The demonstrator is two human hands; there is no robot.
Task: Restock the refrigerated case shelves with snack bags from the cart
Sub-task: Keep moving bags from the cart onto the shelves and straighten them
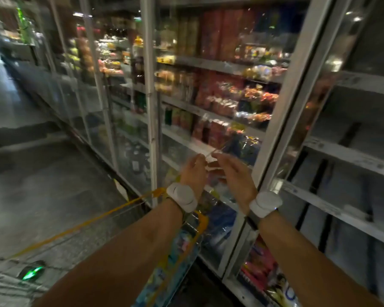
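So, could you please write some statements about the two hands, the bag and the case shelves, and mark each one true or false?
1. Both hands, left hand and right hand, are raised together in front of the refrigerated case. True.
2. The hands pinch a clear snack bag by its top edge. True.
3. Each wrist wears a white band. True.
4. The shelves at the far right are packed full of products. False: they look bare.
5. The cart's rim is blue. False: it is orange.
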